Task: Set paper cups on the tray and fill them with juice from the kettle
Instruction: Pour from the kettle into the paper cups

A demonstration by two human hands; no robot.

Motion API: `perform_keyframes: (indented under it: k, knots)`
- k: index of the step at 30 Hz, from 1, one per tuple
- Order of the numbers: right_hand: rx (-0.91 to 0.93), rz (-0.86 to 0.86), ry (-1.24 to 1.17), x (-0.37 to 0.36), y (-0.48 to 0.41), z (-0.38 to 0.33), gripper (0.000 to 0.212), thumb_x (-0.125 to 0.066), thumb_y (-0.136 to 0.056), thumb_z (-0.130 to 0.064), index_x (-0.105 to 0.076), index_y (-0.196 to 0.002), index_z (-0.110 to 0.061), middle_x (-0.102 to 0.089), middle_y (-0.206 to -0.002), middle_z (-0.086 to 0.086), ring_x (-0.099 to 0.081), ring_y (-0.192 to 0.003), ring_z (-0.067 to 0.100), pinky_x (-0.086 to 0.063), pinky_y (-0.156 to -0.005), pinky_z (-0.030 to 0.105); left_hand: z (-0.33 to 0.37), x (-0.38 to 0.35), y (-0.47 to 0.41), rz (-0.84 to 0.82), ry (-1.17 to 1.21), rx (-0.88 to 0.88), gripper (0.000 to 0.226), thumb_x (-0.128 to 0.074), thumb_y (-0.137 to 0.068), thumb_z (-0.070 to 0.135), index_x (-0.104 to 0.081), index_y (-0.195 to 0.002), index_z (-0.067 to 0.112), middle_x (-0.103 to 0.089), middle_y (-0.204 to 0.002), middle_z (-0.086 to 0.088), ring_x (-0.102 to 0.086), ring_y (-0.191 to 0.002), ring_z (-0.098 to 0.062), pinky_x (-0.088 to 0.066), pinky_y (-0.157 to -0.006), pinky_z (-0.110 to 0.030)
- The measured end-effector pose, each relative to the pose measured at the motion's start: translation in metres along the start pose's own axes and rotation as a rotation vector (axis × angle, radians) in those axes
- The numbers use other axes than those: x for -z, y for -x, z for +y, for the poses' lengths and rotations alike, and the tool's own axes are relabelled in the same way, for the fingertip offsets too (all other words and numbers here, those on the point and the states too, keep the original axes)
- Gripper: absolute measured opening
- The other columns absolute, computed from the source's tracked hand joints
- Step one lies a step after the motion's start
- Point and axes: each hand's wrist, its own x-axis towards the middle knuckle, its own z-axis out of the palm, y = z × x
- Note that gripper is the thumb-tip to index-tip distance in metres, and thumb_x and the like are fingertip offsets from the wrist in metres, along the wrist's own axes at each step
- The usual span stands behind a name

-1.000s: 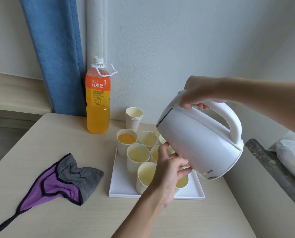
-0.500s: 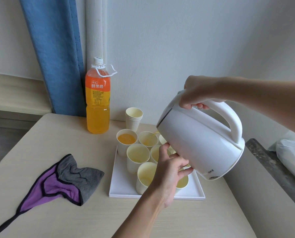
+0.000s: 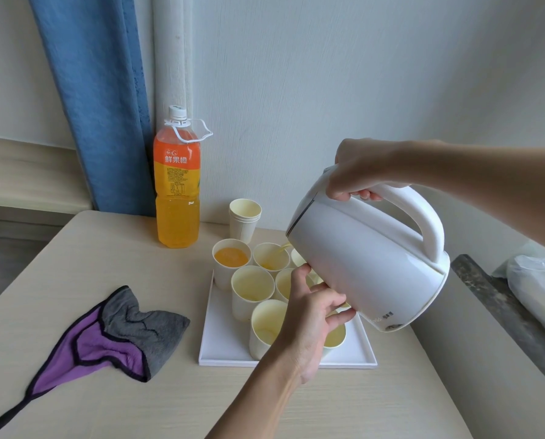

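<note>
A white kettle [image 3: 369, 261] hangs tilted over the white tray [image 3: 220, 346], its spout down to the left. My right hand [image 3: 359, 172] grips the top of its handle. My left hand [image 3: 312, 308] supports the kettle's underside with thumb and fingers spread against it. A thin stream of orange juice runs from the spout into a back-row paper cup [image 3: 269, 256]. The back-left cup [image 3: 231, 258] holds orange juice. Several other paper cups on the tray, such as one in the middle [image 3: 252, 288], look empty or nearly so; some are hidden behind my left hand and the kettle.
A stack of spare paper cups [image 3: 244, 217] stands behind the tray by the wall. An orange juice bottle [image 3: 176, 185] stands at the back left near a blue curtain [image 3: 96, 99]. A grey and purple cloth [image 3: 112, 334] lies left of the tray. A plastic bag [image 3: 537, 289] lies right.
The kettle and both hands have stayed almost still. Juice keeps running into the back-row cup.
</note>
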Motion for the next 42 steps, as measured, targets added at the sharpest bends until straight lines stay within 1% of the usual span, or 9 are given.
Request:
perform_keyframes:
  k: [7,12,20,26,33,35,38,39,42]
  knots:
    - [0.006,0.001,0.007,0.0,-0.001,-0.003,0.01,-0.06,-0.07,0.0,-0.053,-0.064,-0.004,-0.049,-0.05,0.008,-0.044,-0.042,0.021,-0.039,-0.044,0.019,0.0,-0.001,0.0,0.001,0.028,0.0,0.071,-0.056,-0.067,0.005,-0.046,-0.136,0.02,-0.067,-0.108,-0.014,-0.068,-0.102,-0.032,-0.06,-0.098,-0.047]
    - [0.009,0.003,0.015,-0.001,-0.001,-0.004,0.011,-0.059,-0.07,-0.001,-0.053,-0.062,-0.004,-0.05,-0.051,0.008,-0.045,-0.044,0.022,-0.04,-0.046,0.02,0.0,-0.002,0.002,-0.005,0.054,-0.001,0.07,-0.056,-0.068,0.004,-0.046,-0.136,0.019,-0.069,-0.101,-0.009,-0.069,-0.1,-0.031,-0.06,-0.096,-0.047]
    - [0.019,0.003,0.04,0.0,-0.003,-0.005,0.012,-0.06,-0.068,-0.002,-0.052,-0.06,-0.005,-0.05,-0.049,0.007,-0.045,-0.041,0.022,-0.04,-0.047,0.019,0.001,-0.003,0.002,-0.016,0.07,-0.008,0.065,-0.055,-0.071,0.001,-0.047,-0.134,0.018,-0.07,-0.101,-0.01,-0.069,-0.099,-0.031,-0.06,-0.097,-0.048]
    - [0.04,0.006,0.049,-0.002,-0.004,-0.006,0.007,-0.06,-0.068,-0.004,-0.053,-0.068,-0.006,-0.052,-0.056,0.009,-0.045,-0.042,0.021,-0.039,-0.047,0.018,0.0,-0.004,0.002,-0.018,0.11,-0.001,0.069,-0.056,-0.069,0.003,-0.046,-0.136,0.019,-0.07,-0.103,-0.013,-0.07,-0.098,-0.03,-0.06,-0.097,-0.048]
    - [0.045,0.01,0.051,-0.004,-0.007,-0.005,0.009,-0.06,-0.066,-0.004,-0.052,-0.066,-0.007,-0.051,-0.055,0.009,-0.045,-0.043,0.022,-0.04,-0.049,0.02,0.001,-0.005,0.002,-0.03,0.13,-0.002,0.068,-0.056,-0.07,0.003,-0.047,-0.135,0.019,-0.073,-0.102,-0.012,-0.07,-0.1,-0.032,-0.06,-0.098,-0.049]
    - [0.047,0.012,0.06,-0.004,-0.008,-0.005,0.009,-0.059,-0.065,-0.004,-0.051,-0.065,-0.007,-0.051,-0.054,0.008,-0.046,-0.043,0.022,-0.04,-0.05,0.021,0.0,-0.005,0.002,-0.031,0.134,-0.002,0.065,-0.056,-0.073,0.001,-0.046,-0.135,0.019,-0.073,-0.101,-0.012,-0.07,-0.1,-0.032,-0.059,-0.098,-0.05]
    - [0.048,0.017,0.081,-0.004,-0.01,-0.006,0.008,-0.059,-0.061,-0.006,-0.052,-0.063,-0.008,-0.052,-0.052,0.007,-0.048,-0.043,0.022,-0.04,-0.054,0.022,-0.001,-0.004,0.002,-0.032,0.138,-0.01,0.056,-0.05,-0.087,-0.009,-0.046,-0.136,0.018,-0.073,-0.097,-0.01,-0.069,-0.1,-0.033,-0.059,-0.099,-0.05]
    - [0.049,0.018,0.089,-0.004,-0.01,-0.006,0.007,-0.059,-0.061,-0.007,-0.052,-0.062,-0.009,-0.053,-0.052,0.006,-0.049,-0.043,0.022,-0.04,-0.055,0.022,-0.001,-0.004,0.002,-0.037,0.143,-0.01,0.057,-0.051,-0.085,-0.007,-0.045,-0.136,0.018,-0.073,-0.096,-0.009,-0.069,-0.099,-0.033,-0.059,-0.098,-0.05]
    - [0.052,0.025,0.094,-0.004,-0.011,-0.007,0.008,-0.06,-0.062,-0.007,-0.052,-0.063,-0.009,-0.053,-0.052,0.006,-0.049,-0.043,0.022,-0.04,-0.054,0.021,0.002,-0.005,0.004,-0.043,0.166,0.001,0.067,-0.055,-0.072,0.001,-0.045,-0.136,0.018,-0.072,-0.095,-0.009,-0.069,-0.099,-0.033,-0.06,-0.097,-0.048]
